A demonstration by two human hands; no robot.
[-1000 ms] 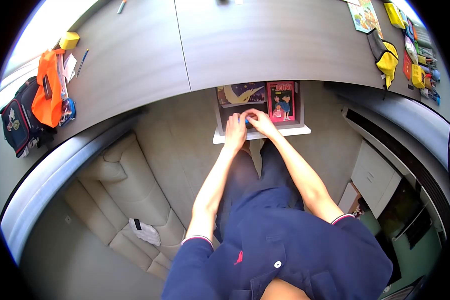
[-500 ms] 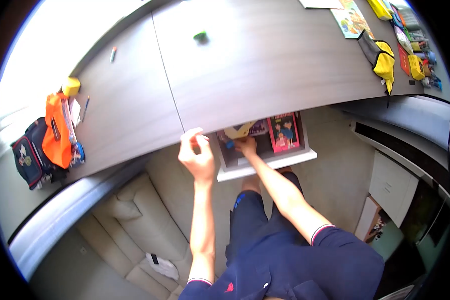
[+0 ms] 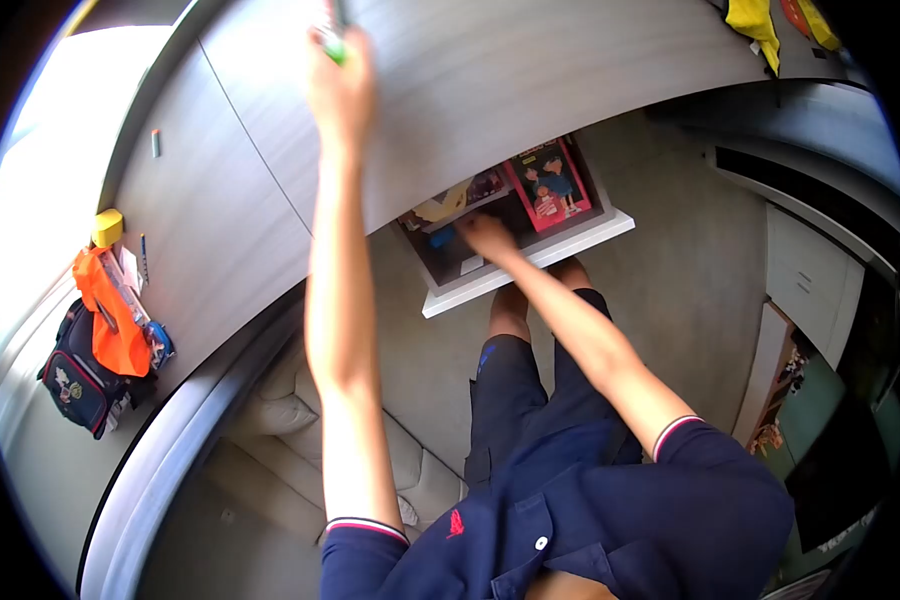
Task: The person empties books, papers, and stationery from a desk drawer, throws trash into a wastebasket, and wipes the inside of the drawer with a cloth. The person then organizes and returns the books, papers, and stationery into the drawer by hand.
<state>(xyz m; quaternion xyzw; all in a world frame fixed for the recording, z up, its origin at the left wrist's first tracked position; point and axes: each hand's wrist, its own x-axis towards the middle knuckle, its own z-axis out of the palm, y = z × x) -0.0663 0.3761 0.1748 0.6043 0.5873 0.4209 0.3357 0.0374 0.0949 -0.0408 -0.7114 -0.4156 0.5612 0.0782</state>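
Observation:
Stretched far over the grey desk (image 3: 450, 90), my left hand (image 3: 342, 98) is closed around a small object with a bright green end (image 3: 336, 50). Blur and the frame's top edge keep its kind unclear. Below the desk edge, my right hand (image 3: 486, 236) reaches into the pulled-out drawer (image 3: 530, 264), fingers pointing left and blurred. Just left of its fingertips lies a small blue item (image 3: 442, 237); whether they touch I cannot tell. A pink and black book (image 3: 550, 186) with cartoon figures lies at the drawer's right, and a yellowish item (image 3: 445, 203) toward its back.
On the desk's left are an orange-topped marker (image 3: 155, 143), a yellow block (image 3: 107, 228), a pencil (image 3: 144, 258), and an orange pouch (image 3: 115, 320) beside a dark backpack (image 3: 75, 365). A yellow case (image 3: 755, 30) sits upper right. A beige sofa (image 3: 290, 440) stands lower left.
My left hand has moved forward from the desk's edge to the green-ended object and closed on it. My right hand stays in the drawer beside the blue item. The whole view has shifted and turned.

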